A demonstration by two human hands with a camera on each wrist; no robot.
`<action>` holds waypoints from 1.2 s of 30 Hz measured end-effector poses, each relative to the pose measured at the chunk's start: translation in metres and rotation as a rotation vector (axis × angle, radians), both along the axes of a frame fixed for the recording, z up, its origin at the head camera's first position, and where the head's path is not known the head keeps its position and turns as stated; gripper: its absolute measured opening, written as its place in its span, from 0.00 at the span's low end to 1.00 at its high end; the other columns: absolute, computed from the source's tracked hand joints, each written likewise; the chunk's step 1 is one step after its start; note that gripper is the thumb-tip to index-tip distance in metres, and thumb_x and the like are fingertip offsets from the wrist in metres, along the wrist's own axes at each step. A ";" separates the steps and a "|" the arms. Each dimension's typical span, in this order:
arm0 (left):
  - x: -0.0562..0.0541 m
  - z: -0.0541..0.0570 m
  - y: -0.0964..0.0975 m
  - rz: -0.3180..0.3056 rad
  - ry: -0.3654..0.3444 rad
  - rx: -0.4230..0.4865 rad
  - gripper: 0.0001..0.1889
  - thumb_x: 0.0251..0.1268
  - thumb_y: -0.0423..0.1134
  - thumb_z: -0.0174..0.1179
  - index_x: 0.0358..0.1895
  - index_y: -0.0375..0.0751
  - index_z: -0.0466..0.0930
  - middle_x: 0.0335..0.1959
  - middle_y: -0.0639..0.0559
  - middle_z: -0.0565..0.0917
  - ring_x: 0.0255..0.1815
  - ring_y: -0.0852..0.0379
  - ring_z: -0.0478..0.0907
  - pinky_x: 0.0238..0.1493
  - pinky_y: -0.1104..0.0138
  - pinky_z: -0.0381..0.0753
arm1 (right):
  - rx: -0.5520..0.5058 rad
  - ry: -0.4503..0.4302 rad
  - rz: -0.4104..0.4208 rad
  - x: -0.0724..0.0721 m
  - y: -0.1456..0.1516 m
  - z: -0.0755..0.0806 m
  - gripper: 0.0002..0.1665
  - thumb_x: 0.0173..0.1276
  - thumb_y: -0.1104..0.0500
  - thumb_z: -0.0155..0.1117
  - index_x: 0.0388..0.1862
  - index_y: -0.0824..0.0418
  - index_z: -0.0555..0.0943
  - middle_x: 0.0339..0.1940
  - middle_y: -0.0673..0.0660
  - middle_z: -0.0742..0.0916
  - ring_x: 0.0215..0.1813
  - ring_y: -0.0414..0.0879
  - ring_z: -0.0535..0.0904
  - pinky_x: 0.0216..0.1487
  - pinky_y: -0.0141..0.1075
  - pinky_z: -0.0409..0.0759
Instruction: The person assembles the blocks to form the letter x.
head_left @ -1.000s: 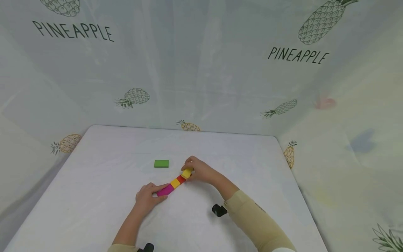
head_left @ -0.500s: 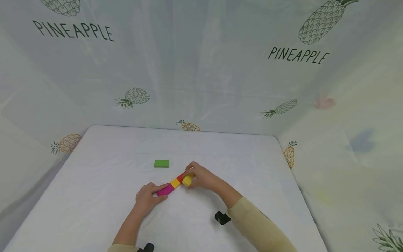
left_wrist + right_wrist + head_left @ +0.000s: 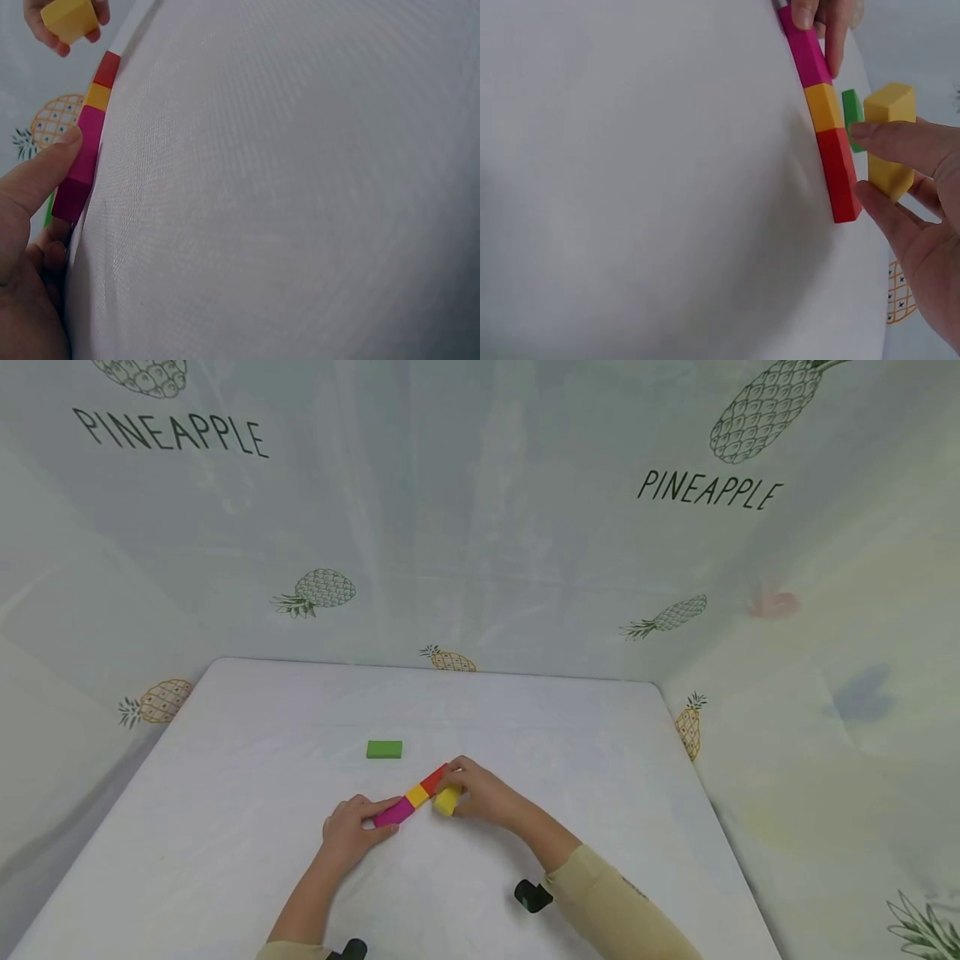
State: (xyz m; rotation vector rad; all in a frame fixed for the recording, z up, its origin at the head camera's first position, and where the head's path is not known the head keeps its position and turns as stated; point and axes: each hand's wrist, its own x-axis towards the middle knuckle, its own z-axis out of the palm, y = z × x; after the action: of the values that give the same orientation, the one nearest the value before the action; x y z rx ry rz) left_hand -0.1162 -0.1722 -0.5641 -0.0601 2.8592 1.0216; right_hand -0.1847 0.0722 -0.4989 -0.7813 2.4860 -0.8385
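A row of blocks runs slantwise across the white table: a magenta block, a small orange-yellow block and a red block, end to end. My left hand pinches the magenta block between thumb and fingers at the row's near left end. My right hand holds a yellow block between thumb and fingers, raised above the table beside the red block. In the head view the right fingers overlap part of the red block. The left wrist view shows the yellow block beyond the row's far end.
A green block lies flat behind the row, farther back on the white table. A pineapple-print cloth hangs behind the table and at its sides. Black wrist cameras sit at both sleeves.
My right hand has drawn the yellow block from over the red block's far end toward me, uncovering more of the red block. The left hand and the row have stayed put.
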 end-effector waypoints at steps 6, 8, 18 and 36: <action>0.001 0.005 0.001 0.005 -0.014 0.012 0.25 0.54 0.46 0.73 0.59 0.56 0.82 0.33 0.57 0.73 0.40 0.54 0.68 0.38 0.59 0.63 | -0.003 -0.017 0.011 0.008 0.002 -0.004 0.18 0.63 0.66 0.69 0.50 0.51 0.84 0.54 0.45 0.75 0.55 0.40 0.72 0.54 0.29 0.74; 0.001 0.006 0.001 0.003 -0.014 0.009 0.26 0.54 0.46 0.73 0.59 0.56 0.82 0.33 0.56 0.73 0.40 0.54 0.68 0.38 0.59 0.63 | -0.009 -0.014 0.020 0.010 0.002 -0.006 0.17 0.64 0.65 0.69 0.50 0.51 0.84 0.53 0.45 0.75 0.55 0.39 0.72 0.54 0.29 0.74; 0.000 0.004 0.000 0.006 -0.014 0.003 0.26 0.53 0.47 0.73 0.59 0.56 0.82 0.32 0.57 0.73 0.40 0.55 0.68 0.37 0.60 0.64 | -0.060 0.029 0.060 0.019 0.001 -0.015 0.15 0.64 0.61 0.70 0.49 0.51 0.83 0.48 0.44 0.78 0.51 0.37 0.73 0.51 0.28 0.75; -0.002 0.000 0.000 0.004 -0.017 0.003 0.26 0.53 0.47 0.73 0.59 0.58 0.82 0.33 0.56 0.72 0.41 0.54 0.68 0.38 0.59 0.63 | -0.150 -0.028 -0.031 0.036 0.005 -0.023 0.20 0.64 0.59 0.70 0.55 0.53 0.81 0.44 0.42 0.79 0.45 0.37 0.73 0.48 0.29 0.76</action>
State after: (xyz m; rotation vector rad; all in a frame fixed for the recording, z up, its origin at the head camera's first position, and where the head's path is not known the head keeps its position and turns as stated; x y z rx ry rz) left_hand -0.1184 -0.1724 -0.5638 -0.0739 2.8434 1.0207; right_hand -0.1489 0.0773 -0.5220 -0.7771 2.4382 -1.0491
